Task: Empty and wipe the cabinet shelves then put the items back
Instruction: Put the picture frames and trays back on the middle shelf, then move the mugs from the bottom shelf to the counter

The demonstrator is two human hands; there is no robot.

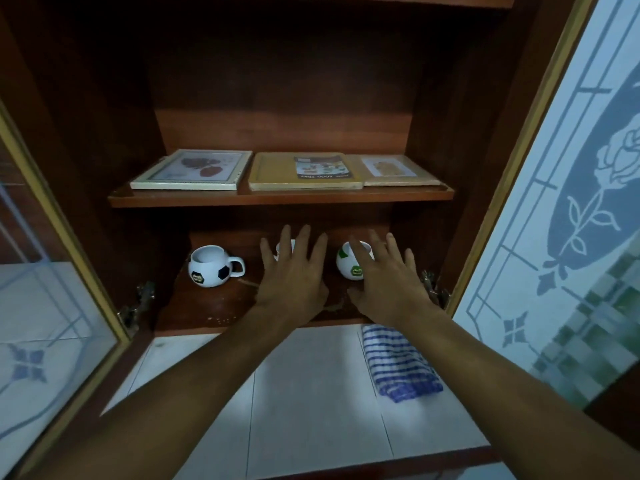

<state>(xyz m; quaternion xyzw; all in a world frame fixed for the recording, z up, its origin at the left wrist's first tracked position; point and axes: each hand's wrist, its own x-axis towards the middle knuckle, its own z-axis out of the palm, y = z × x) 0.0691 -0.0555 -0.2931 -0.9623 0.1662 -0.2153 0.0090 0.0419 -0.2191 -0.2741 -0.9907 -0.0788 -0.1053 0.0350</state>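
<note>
The wooden cabinet stands open in front of me. On its lower shelf are three football-patterned mugs: one at the left, one in the middle mostly hidden behind my left hand, and one at the right partly behind my right hand. Both hands are spread flat with fingers apart, holding nothing. The upper shelf carries a framed picture, a yellow food tray pack and a flat brown board.
A blue-and-white striped cloth lies on the white tiled counter below the cabinet, at the right. Glass doors hang open on the left and right, the right one etched with a rose.
</note>
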